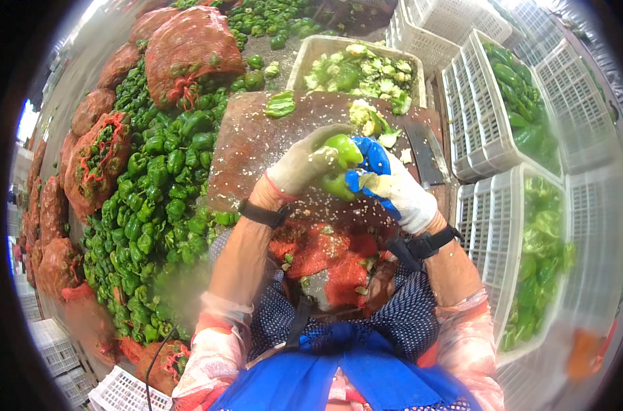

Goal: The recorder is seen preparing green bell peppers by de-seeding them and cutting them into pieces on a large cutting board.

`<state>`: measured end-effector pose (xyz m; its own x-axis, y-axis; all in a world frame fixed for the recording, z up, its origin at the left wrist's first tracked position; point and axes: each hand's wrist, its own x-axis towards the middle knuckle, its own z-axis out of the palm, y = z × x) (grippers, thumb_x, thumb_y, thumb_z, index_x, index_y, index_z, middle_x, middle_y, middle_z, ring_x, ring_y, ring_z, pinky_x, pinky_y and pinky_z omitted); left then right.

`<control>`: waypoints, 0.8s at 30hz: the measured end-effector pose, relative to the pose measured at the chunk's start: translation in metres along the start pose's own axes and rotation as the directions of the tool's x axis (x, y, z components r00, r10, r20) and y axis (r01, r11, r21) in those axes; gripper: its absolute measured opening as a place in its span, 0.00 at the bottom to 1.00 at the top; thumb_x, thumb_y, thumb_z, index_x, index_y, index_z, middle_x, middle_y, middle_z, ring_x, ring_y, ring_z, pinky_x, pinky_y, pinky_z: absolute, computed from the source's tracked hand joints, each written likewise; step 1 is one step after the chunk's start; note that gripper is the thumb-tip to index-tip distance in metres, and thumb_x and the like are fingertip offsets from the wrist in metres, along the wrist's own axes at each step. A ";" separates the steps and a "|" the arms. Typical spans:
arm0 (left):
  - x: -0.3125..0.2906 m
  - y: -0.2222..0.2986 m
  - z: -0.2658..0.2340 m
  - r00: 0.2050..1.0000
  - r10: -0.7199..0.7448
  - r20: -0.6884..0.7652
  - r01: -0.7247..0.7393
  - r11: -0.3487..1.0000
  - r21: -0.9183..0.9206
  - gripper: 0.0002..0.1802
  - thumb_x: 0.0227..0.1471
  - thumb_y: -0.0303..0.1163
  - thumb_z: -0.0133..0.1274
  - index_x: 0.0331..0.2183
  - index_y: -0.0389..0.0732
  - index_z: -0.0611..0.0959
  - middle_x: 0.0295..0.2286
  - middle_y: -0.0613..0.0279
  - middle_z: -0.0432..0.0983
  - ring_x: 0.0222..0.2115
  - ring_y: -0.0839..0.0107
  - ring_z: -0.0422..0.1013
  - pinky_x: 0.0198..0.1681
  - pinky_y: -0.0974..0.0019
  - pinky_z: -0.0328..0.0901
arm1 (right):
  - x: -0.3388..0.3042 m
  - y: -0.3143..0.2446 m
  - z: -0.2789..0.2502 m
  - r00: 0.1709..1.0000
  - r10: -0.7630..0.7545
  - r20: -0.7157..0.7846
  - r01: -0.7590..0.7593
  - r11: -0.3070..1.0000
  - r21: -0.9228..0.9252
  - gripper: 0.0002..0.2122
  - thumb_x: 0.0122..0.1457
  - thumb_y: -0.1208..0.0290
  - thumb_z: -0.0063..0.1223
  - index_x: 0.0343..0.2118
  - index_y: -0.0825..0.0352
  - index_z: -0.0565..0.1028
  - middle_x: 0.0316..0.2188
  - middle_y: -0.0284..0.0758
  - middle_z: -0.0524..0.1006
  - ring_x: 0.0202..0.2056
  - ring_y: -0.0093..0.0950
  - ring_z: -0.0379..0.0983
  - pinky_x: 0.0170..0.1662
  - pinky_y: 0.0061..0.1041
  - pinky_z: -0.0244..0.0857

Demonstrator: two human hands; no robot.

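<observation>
Above a seed-strewn brown board [246, 154], both my gloved hands hold a green bell pepper [343, 149] that looks split open. My left hand [301, 161], in an off-white glove, is closed around its left side. The blue-tipped fingers of my right hand [393, 188] grip the other side, partly hiding it. A cut pepper piece [280, 104] lies on the board's far edge. Pale pepper cores and scraps [369, 118] sit just beyond my right hand. To their right, a wide dark blade [424, 156] rests on the board.
A large pile of green peppers [157, 185] spreads at the left, with red mesh sacks [191, 51] around it. Behind the board stands a pale tub [297, 65] of pepper scraps. White crates [472, 103] holding peppers line the right side. Red mesh [325, 253] lies below the board.
</observation>
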<state>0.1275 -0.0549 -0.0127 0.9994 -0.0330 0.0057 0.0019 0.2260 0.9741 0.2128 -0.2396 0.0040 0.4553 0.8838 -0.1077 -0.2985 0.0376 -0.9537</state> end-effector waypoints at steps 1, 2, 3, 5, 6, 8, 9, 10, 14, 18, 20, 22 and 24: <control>0.002 -0.005 0.003 1.000 -0.008 0.007 0.008 1.000 -0.001 0.48 0.43 0.61 0.58 0.56 0.37 0.65 0.44 0.60 0.71 0.43 0.74 0.68 0.47 0.70 0.64 | -0.002 -0.002 -0.002 1.000 -0.014 0.027 0.013 1.000 0.016 0.25 0.56 0.72 0.55 0.57 0.67 0.63 0.51 0.30 0.69 0.48 0.21 0.66 0.50 0.22 0.61; 0.003 -0.008 0.007 1.000 0.019 -0.010 -0.019 0.998 -0.052 0.41 0.47 0.53 0.56 0.56 0.37 0.66 0.42 0.61 0.72 0.41 0.74 0.69 0.45 0.70 0.65 | -0.004 -0.003 -0.003 0.998 -0.028 0.054 0.026 0.999 0.032 0.25 0.56 0.72 0.55 0.57 0.67 0.62 0.51 0.30 0.69 0.48 0.21 0.66 0.50 0.22 0.62; 0.003 -0.010 0.009 0.998 0.046 -0.030 -0.049 0.994 -0.099 0.34 0.51 0.45 0.55 0.55 0.38 0.67 0.40 0.62 0.74 0.40 0.74 0.70 0.44 0.69 0.66 | -0.004 -0.004 -0.003 0.998 -0.029 0.049 0.027 0.999 0.037 0.25 0.56 0.72 0.55 0.57 0.67 0.62 0.51 0.30 0.69 0.48 0.21 0.66 0.50 0.22 0.62; 0.003 -0.025 0.003 0.999 0.047 0.021 -0.043 0.984 -0.174 0.35 0.51 0.49 0.56 0.54 0.37 0.67 0.41 0.62 0.74 0.42 0.74 0.69 0.47 0.68 0.64 | -0.006 -0.008 0.000 0.990 -0.046 0.130 0.043 0.999 0.020 0.26 0.56 0.71 0.55 0.58 0.67 0.61 0.51 0.30 0.68 0.49 0.21 0.65 0.50 0.22 0.61; 0.005 -0.027 0.004 0.999 0.042 0.031 -0.034 0.977 -0.211 0.34 0.51 0.49 0.56 0.53 0.37 0.68 0.41 0.62 0.74 0.42 0.74 0.69 0.47 0.68 0.64 | -0.011 -0.010 0.000 0.993 -0.047 0.112 0.046 0.999 0.016 0.27 0.56 0.71 0.56 0.59 0.67 0.61 0.51 0.30 0.69 0.49 0.20 0.65 0.50 0.22 0.61; 0.003 -0.025 0.007 0.999 0.036 0.023 -0.029 0.970 -0.242 0.31 0.53 0.46 0.55 0.52 0.37 0.69 0.41 0.62 0.74 0.41 0.73 0.69 0.46 0.67 0.65 | -0.010 -0.007 -0.001 0.993 -0.060 0.100 0.058 0.998 0.026 0.25 0.56 0.71 0.55 0.56 0.67 0.64 0.48 0.30 0.70 0.46 0.20 0.66 0.48 0.21 0.62; 0.003 -0.021 0.009 0.999 0.038 0.029 -0.030 0.969 -0.245 0.31 0.53 0.46 0.55 0.52 0.37 0.69 0.41 0.62 0.74 0.41 0.73 0.69 0.46 0.67 0.65 | -0.010 -0.004 -0.003 0.994 -0.064 0.087 0.062 0.998 0.027 0.23 0.55 0.72 0.55 0.54 0.67 0.66 0.46 0.29 0.72 0.44 0.19 0.68 0.46 0.20 0.63; 0.004 -0.016 0.009 0.999 -0.027 0.020 0.030 0.989 -0.142 0.35 0.50 0.50 0.57 0.52 0.37 0.68 0.43 0.60 0.73 0.43 0.71 0.69 0.48 0.66 0.65 | -0.010 -0.001 -0.005 0.994 -0.065 0.083 0.063 0.998 0.023 0.23 0.55 0.72 0.55 0.54 0.67 0.66 0.46 0.29 0.72 0.44 0.19 0.68 0.46 0.20 0.63; 0.005 -0.012 0.010 0.982 -0.179 -0.057 0.186 0.968 0.167 0.36 0.49 0.51 0.57 0.51 0.36 0.69 0.43 0.60 0.72 0.44 0.71 0.69 0.49 0.66 0.65 | 0.001 0.023 -0.018 0.993 -0.099 -0.061 0.084 0.973 -0.214 0.15 0.54 0.73 0.54 0.45 0.67 0.71 0.38 0.29 0.75 0.38 0.18 0.70 0.41 0.21 0.65; -0.004 -0.007 0.018 0.996 -0.036 -0.086 0.025 0.992 -0.127 0.28 0.53 0.44 0.54 0.48 0.35 0.71 0.39 0.62 0.73 0.40 0.73 0.70 0.45 0.67 0.67 | 0.011 0.023 -0.019 0.940 -0.304 -0.156 0.194 0.852 -0.486 0.14 0.51 0.75 0.50 0.43 0.68 0.71 0.34 0.40 0.77 0.36 0.32 0.74 0.40 0.28 0.68; -0.012 -0.019 0.001 0.988 -0.106 -0.113 0.096 0.992 -0.087 0.27 0.52 0.43 0.55 0.48 0.35 0.71 0.39 0.62 0.73 0.39 0.73 0.70 0.44 0.67 0.68 | 0.012 0.017 -0.011 0.898 -0.369 -0.237 0.036 0.601 -0.799 0.17 0.51 0.81 0.45 0.46 0.68 0.70 0.39 0.40 0.75 0.40 0.32 0.73 0.46 0.28 0.66; -0.016 -0.018 -0.008 0.947 -0.279 -0.159 0.268 0.959 -0.088 0.25 0.52 0.38 0.57 0.47 0.35 0.71 0.38 0.62 0.73 0.37 0.74 0.71 0.41 0.69 0.69 | 0.016 0.016 -0.011 0.872 -0.446 -0.203 0.029 0.461 -0.887 0.19 0.50 0.82 0.45 0.47 0.68 0.69 0.40 0.42 0.75 0.42 0.35 0.73 0.47 0.30 0.65; -0.017 -0.019 -0.004 0.960 -0.224 -0.169 0.205 0.971 -0.126 0.23 0.52 0.37 0.56 0.47 0.36 0.72 0.38 0.62 0.73 0.36 0.74 0.72 0.41 0.69 0.69 | 0.019 0.014 -0.013 0.880 -0.458 -0.124 0.020 0.297 -0.955 0.23 0.49 0.82 0.46 0.51 0.68 0.67 0.46 0.46 0.72 0.45 0.43 0.71 0.49 0.35 0.65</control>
<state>0.1108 -0.0550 -0.0325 0.9644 0.0826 -0.2512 0.2105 0.3349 0.9184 0.2282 -0.2287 -0.0145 0.6415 0.7030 0.3071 0.7213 -0.4165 -0.5534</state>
